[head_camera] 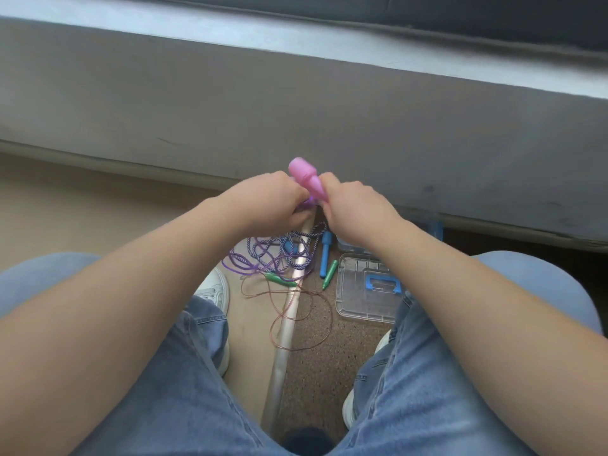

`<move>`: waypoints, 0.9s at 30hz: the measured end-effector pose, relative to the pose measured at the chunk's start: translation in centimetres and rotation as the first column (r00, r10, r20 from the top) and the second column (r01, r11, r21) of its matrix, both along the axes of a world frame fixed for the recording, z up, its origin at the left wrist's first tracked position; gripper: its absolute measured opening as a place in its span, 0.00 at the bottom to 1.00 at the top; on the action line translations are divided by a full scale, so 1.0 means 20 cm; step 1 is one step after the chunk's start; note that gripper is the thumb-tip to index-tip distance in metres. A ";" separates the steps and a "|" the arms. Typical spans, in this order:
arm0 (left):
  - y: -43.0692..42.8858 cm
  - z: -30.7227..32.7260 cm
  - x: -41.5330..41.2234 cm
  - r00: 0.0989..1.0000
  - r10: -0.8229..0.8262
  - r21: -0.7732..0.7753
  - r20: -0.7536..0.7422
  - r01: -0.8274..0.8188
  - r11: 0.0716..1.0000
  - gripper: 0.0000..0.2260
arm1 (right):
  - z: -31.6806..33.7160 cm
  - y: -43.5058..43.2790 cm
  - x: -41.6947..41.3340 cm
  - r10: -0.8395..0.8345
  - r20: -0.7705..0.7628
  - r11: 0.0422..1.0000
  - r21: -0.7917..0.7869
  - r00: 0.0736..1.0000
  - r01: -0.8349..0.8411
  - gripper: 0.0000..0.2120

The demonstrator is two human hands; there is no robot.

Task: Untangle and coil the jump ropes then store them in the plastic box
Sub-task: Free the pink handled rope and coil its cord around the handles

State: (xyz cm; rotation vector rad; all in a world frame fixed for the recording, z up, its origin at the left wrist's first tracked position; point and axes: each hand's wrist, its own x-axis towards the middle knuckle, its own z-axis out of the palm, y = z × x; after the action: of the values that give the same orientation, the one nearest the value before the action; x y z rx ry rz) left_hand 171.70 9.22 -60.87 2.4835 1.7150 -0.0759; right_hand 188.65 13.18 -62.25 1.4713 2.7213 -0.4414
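At the centre of the frame both hands meet above the floor. The right hand (355,209) has its grip curled round a pink jump-rope handle (307,179), whose fat end points up and away. The left hand (266,202) is closed beside it, fingers pinching at a purple cord (309,203) just under the handle. Below them, on the floor between the person's knees, lies a tangle of purple ropes (279,255) with a blue handle (325,255) and green handles (330,274) beside it, and a thin brown cord (302,311) looping toward the lower centre. Right of the tangle lies a clear plastic lid (358,291) with a blue latch; the clear plastic box (348,245) shows partly behind the right forearm.
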 end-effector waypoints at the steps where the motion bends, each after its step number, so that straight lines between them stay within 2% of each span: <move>1: 0.01 0.01 -0.01 0.998 -0.029 0.041 -0.055 0.032 0.999 0.15 | -0.01 -0.02 -0.01 0.045 0.068 0.999 0.020 0.997 -0.047 0.10; 3: 0.02 0.01 -0.04 0.990 -0.046 0.101 -0.131 0.059 0.993 0.20 | 0.00 -0.04 -0.02 0.123 0.119 0.992 -0.009 0.985 -0.123 0.11; 6: 0.03 0.02 -0.08 0.992 -0.023 0.192 -0.124 0.047 0.980 0.27 | 0.02 -0.04 -0.01 0.253 0.143 0.962 -0.140 0.957 -0.233 0.10; 7: 0.03 0.02 -0.08 0.995 -0.003 0.211 -0.103 0.025 0.977 0.28 | 0.03 -0.04 0.00 0.307 0.128 0.939 -0.200 0.943 -0.279 0.06; 10: 0.04 0.03 -0.10 0.989 0.137 0.175 0.064 -0.146 0.974 0.29 | 0.03 -0.06 0.00 0.372 -0.048 0.873 -0.321 0.927 -0.367 0.10; 12: 0.06 0.03 -0.12 0.921 0.278 0.017 0.271 -0.294 0.956 0.30 | 0.05 -0.05 0.00 0.304 -0.233 0.861 -0.347 0.924 -0.371 0.07; 14: 0.09 -0.01 -0.18 0.787 0.417 -0.164 0.454 -0.386 0.908 0.30 | 0.06 -0.04 0.01 0.164 -0.418 0.844 -0.409 0.893 -0.346 0.08; 15: 0.10 -0.03 -0.21 0.730 0.465 -0.232 0.501 -0.404 0.885 0.27 | 0.07 -0.04 0.02 0.078 -0.510 0.834 -0.438 0.857 -0.337 0.09; 16: 0.10 -0.05 -0.23 0.720 0.482 -0.266 0.500 -0.402 0.876 0.22 | 0.07 -0.03 0.02 -0.012 -0.594 0.834 -0.450 0.804 -0.320 0.09; 17: 0.09 -0.07 -0.24 0.735 0.471 -0.262 0.487 -0.392 0.882 0.17 | 0.08 -0.01 0.03 -0.094 -0.658 0.852 -0.441 0.747 -0.282 0.08; 18: 0.08 -0.08 -0.23 0.745 0.464 -0.254 0.479 -0.388 0.886 0.16 | 0.08 0.01 0.04 -0.159 -0.697 0.888 -0.410 0.699 -0.207 0.06; 20: 0.05 -0.08 -0.18 0.758 0.452 -0.246 0.470 -0.379 0.892 0.26 | 0.08 0.07 0.06 -0.255 -0.715 0.942 -0.335 0.651 0.002 0.07; 22: 0.04 -0.07 -0.13 0.784 0.425 -0.254 0.452 -0.344 0.904 0.28 | 0.07 0.11 0.08 -0.324 -0.709 0.941 -0.313 0.626 0.132 0.14; 25: 0.02 -0.09 -0.08 0.839 0.353 -0.298 0.415 -0.241 0.924 0.17 | 0.03 0.13 0.09 -0.374 -0.672 0.926 -0.309 0.640 0.216 0.22; 27: 0.01 -0.09 -0.06 0.920 0.211 -0.249 0.330 -0.131 0.960 0.10 | 0.00 0.13 0.09 -0.384 -0.569 0.921 -0.288 0.727 0.261 0.21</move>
State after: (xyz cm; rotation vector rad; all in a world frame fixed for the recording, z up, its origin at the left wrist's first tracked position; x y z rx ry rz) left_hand 170.52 9.48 -62.59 2.0285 1.6567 0.1760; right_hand 190.44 15.84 -62.21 2.0455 2.6962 -1.3919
